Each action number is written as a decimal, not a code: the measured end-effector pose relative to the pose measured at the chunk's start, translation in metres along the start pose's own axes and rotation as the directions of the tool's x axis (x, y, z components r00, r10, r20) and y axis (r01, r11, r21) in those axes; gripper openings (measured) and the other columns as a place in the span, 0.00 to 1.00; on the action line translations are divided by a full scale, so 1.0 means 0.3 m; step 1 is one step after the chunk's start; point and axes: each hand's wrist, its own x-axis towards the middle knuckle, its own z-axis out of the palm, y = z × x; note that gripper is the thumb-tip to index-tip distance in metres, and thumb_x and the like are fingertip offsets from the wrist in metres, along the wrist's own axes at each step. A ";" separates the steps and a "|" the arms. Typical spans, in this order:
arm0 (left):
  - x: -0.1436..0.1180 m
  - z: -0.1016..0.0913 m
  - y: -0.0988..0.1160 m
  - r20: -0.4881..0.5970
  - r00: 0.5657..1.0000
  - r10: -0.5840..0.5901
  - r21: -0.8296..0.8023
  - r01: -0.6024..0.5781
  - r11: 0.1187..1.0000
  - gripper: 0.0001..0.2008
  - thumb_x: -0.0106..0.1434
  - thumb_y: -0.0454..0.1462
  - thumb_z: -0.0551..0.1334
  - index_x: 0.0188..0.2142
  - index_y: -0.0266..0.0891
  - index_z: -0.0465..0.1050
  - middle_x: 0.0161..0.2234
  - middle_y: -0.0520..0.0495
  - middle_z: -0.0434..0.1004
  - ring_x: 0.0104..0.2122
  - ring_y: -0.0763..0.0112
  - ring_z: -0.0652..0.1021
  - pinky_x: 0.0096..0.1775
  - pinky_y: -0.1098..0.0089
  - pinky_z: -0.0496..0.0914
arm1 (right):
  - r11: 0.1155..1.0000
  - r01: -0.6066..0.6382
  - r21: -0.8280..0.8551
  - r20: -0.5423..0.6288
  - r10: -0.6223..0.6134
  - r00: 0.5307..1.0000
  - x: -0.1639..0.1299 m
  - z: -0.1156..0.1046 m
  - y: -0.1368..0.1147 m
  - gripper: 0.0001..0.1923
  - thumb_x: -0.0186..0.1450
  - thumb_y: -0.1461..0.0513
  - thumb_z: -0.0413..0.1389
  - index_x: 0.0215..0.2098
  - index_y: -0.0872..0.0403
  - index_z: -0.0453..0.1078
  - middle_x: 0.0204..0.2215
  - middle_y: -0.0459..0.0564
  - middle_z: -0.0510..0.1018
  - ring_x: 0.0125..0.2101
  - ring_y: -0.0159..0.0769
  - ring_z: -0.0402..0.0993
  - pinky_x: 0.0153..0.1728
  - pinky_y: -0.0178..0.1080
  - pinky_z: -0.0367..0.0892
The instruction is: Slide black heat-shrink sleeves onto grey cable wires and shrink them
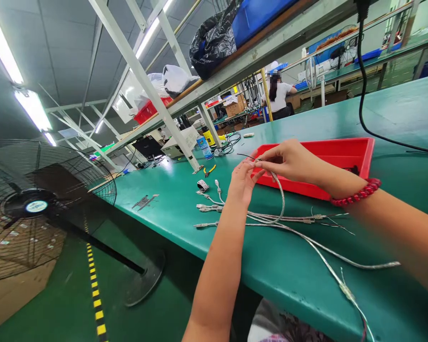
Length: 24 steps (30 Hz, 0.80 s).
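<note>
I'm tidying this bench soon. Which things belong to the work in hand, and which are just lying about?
Seem part of it:
silvery cable, pinched by left hand and right hand
other cables on the bench

Seem just lying about:
blue can
rolled strip, purpose unclear
yellow-handled pliers, untouched, possibly a tool for it

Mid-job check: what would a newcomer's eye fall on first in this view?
Probably the bright red tray on the green table, partly hidden by the right hand. In front of it, the left hand meets the right, both at a silvery cable that loops down toward the table. Next might come the large black fan at the left edge of the picture.
</note>
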 end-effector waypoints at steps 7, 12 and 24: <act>0.014 -0.008 -0.004 -0.153 0.983 0.098 0.055 -0.091 0.994 0.06 0.58 0.37 0.63 0.34 0.36 0.76 0.46 0.43 0.77 0.51 0.61 0.74 0.47 0.65 0.70 | 0.921 -0.142 0.364 0.097 0.114 0.989 -0.005 -0.017 0.000 0.17 0.62 0.51 0.58 0.27 0.56 0.78 0.19 0.48 0.76 0.20 0.28 0.65 0.23 0.35 0.60; -0.016 -0.006 0.029 0.142 0.962 0.232 -0.133 -0.214 0.968 0.08 0.62 0.40 0.62 0.38 0.40 0.77 0.52 0.48 0.75 0.52 0.66 0.74 0.43 0.73 0.71 | 0.867 -0.140 0.479 0.178 0.060 0.982 -0.009 -0.016 0.000 0.17 0.62 0.51 0.57 0.30 0.56 0.78 0.20 0.48 0.77 0.22 0.31 0.72 0.25 0.36 0.67; -0.018 -0.008 0.019 0.198 0.946 0.256 -0.115 -0.237 0.965 0.11 0.49 0.44 0.73 0.30 0.42 0.79 0.34 0.50 0.81 0.37 0.67 0.80 0.33 0.72 0.74 | 0.844 -0.142 0.517 0.289 -0.016 0.957 -0.006 -0.006 0.003 0.17 0.65 0.53 0.56 0.29 0.59 0.78 0.20 0.50 0.77 0.22 0.31 0.73 0.25 0.34 0.70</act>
